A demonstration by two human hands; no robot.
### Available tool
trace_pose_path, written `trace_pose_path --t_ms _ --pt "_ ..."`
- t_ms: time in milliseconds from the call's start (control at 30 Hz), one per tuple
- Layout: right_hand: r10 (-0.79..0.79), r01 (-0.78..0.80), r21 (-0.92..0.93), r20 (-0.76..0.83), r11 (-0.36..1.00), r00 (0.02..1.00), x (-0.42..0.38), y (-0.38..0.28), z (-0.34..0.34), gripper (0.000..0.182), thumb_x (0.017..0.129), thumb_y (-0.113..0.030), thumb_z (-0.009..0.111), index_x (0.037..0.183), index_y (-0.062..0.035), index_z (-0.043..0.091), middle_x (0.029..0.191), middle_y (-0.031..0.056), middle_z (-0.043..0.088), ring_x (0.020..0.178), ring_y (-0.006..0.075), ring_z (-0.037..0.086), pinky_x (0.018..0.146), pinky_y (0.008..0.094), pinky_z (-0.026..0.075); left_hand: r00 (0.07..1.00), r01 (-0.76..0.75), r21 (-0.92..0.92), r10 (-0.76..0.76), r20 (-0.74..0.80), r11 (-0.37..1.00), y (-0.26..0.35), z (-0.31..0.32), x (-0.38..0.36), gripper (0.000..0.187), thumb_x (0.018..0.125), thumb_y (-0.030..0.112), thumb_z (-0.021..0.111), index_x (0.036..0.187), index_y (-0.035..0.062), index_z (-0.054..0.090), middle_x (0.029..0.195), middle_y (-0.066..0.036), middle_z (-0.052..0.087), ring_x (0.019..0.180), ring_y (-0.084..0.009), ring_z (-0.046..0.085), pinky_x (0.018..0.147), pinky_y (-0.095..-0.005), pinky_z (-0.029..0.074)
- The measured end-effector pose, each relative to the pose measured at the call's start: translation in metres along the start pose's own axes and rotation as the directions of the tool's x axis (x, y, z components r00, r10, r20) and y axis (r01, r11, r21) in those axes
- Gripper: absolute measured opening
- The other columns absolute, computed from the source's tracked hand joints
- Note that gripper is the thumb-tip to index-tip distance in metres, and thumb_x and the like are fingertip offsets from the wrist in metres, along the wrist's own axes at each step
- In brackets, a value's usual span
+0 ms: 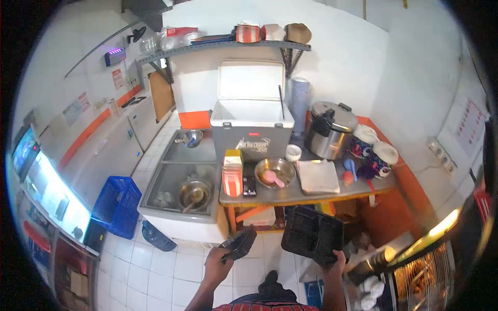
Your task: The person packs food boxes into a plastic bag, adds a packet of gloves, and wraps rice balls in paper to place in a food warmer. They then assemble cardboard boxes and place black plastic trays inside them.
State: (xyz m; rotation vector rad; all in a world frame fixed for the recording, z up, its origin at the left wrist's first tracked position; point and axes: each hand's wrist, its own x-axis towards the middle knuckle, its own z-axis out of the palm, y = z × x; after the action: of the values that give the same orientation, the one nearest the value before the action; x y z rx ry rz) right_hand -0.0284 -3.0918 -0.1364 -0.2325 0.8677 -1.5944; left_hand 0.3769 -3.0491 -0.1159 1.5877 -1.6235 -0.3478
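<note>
My left hand (218,266) is closed on a black plastic container (240,243), seen tilted and nearly edge-on. A black compartment tray (313,233) is gripped at its lower right corner by my right hand (336,263). The tray's divided inside faces me, and I see no food in it. Both are held apart above the tiled floor, in front of the metal worktable (290,195). On that table, a metal bowl (261,179) holds a pink scoop (274,179), beside a striped paper box (232,180).
A grey cooler (249,140) stands with its lid raised, near a steel pot (332,132) and stacked cups (299,103). At left are a glass-topped freezer (179,223) with bowls and a blue crate (118,205). A rack of food (423,280) is at lower right.
</note>
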Motion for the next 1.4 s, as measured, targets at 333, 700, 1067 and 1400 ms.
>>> trace_pose_path --t_ms 333,700,1067,1400 --pt "0.069 -0.058 -0.047 0.295 0.997 0.953 0.270 0.034 0.161 0.041 0.083 -0.026 0.061 0.119 -0.0067 0.059 0.113 0.0117 0.066 0.097 0.0284 0.070 0.066 0.0431 0.066 0.946 -0.010 0.175 0.066 -0.319 0.985 0.010 -0.089 0.265 0.018 0.088 0.015 0.057 0.079 0.0030 0.067 0.065 -0.018 0.062 0.060 -0.0391 0.061 0.060 -0.0467 0.047" --pt "0.163 -0.119 -0.156 0.308 0.981 0.937 0.356 0.084 0.294 0.065 0.075 -0.018 0.060 0.138 -0.0078 0.048 0.123 0.0140 0.060 0.103 0.0348 0.066 0.072 0.0474 0.063 0.856 0.127 0.977 0.480 -0.194 0.170 0.089 -0.303 0.738 0.057 0.084 0.016 0.066 0.139 0.0117 0.055 0.089 -0.013 0.072 0.084 -0.0309 0.072 0.075 -0.0451 0.058" --pt "-0.052 0.021 -0.254 -0.116 0.967 0.992 0.323 0.103 0.229 0.051 0.087 -0.032 0.072 0.127 -0.0014 0.062 0.125 0.0219 0.064 0.108 0.0411 0.062 0.095 0.0507 0.048 0.953 -0.303 0.897 0.070 0.296 0.322 0.110 -0.329 0.994 0.094 0.060 0.050 0.090 0.143 0.0211 0.056 0.128 -0.011 0.068 0.119 -0.0299 0.063 0.101 -0.0427 0.051" --pt "-0.233 0.187 -0.246 -0.175 0.951 0.957 0.291 0.087 0.268 0.064 0.085 -0.037 0.074 0.135 -0.0013 0.056 0.125 0.0208 0.065 0.108 0.0411 0.062 0.100 0.0485 0.047 0.949 -0.195 0.951 0.292 0.121 0.241 0.112 -0.319 0.995 0.039 0.080 0.025 0.065 0.116 0.0140 0.075 0.117 -0.012 0.073 0.109 -0.0299 0.069 0.093 -0.0393 0.055"
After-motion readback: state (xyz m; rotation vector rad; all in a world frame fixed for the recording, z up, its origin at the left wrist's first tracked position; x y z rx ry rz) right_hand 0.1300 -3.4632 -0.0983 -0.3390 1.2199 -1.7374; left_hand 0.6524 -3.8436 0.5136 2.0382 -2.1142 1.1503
